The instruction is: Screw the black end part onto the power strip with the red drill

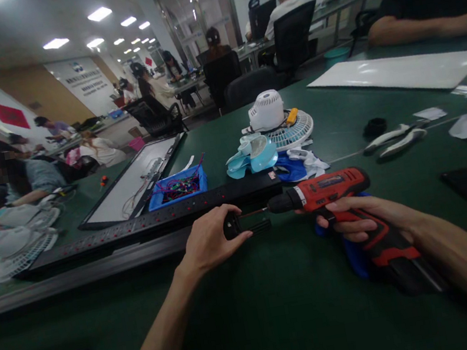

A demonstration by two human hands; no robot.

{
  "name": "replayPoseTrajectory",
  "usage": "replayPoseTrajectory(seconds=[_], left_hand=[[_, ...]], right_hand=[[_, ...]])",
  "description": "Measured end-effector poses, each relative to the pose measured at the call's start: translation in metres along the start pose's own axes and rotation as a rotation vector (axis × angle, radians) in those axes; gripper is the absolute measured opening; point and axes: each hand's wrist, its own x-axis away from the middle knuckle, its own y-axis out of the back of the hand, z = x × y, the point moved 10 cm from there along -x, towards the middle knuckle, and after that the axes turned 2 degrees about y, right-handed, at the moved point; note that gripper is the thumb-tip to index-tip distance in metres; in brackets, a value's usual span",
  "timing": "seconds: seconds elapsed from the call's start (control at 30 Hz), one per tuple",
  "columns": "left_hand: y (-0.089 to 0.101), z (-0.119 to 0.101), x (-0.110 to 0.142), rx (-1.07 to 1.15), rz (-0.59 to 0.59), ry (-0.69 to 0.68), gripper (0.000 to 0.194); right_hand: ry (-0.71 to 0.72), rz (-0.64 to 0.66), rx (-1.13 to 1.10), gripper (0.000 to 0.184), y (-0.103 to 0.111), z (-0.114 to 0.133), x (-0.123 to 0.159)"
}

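Note:
My right hand (357, 217) is closed around the handle of a red and black cordless drill (329, 186), which points left. Its long thin bit (254, 213) reaches to a small black part (232, 225). My left hand (212, 238) grips that part between thumb and fingers at the end of a long black bar (152, 251). Whether the bit sits in a screw is too small to tell. Behind the bar lies a black strip with a row of red-marked sockets (168, 214).
Beyond the strip are a blue tray of wires (179, 187), light blue fan blades (252, 155) and a white fan head (267, 110). Pliers (395, 140) lie to the right, near a white panel (400, 73). A person's arm (423, 26) rests at the far right.

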Motion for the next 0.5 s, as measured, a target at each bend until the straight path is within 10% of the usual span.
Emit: replayPoseTrajectory(seconds=[0.5], left_hand=[[0.0003, -0.0034, 0.0001, 0.031, 0.010, -0.020, 0.050]], right_hand=[[0.007, 0.017, 0.034, 0.025, 0.0012, -0.0001, -0.0010]])
